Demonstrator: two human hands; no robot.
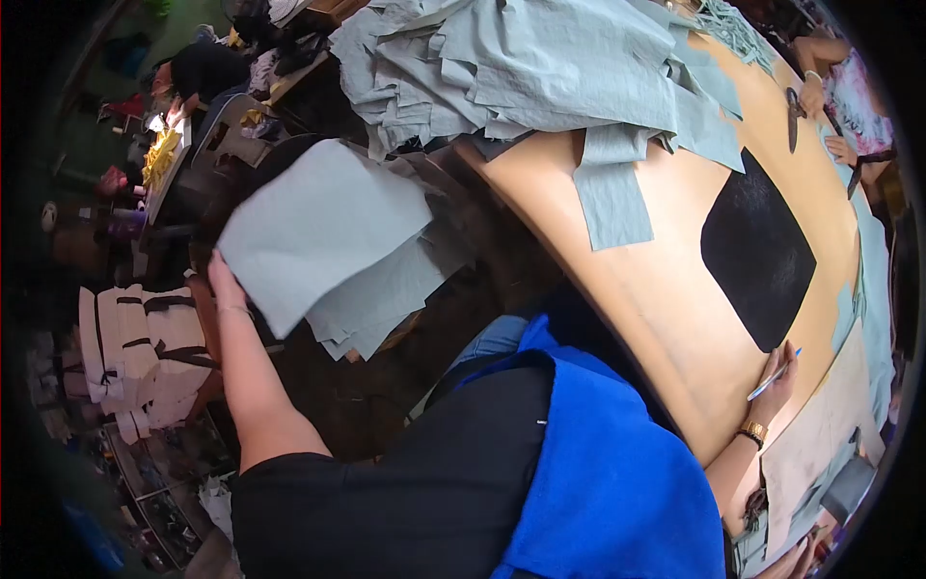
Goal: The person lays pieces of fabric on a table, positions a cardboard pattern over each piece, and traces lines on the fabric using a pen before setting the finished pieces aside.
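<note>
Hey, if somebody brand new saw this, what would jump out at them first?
Probably the bright blue cloth over the person's dark clothing, and the big grey-green fabric heap at the table's far end. Next, the black panel lying by the right hand, and the pale sheet in the left hand.

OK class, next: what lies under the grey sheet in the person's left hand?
Below the grey sheet that the left hand holds, the edges of more grey sheets show. Their number, and most of what they rest on, are covered.
</note>
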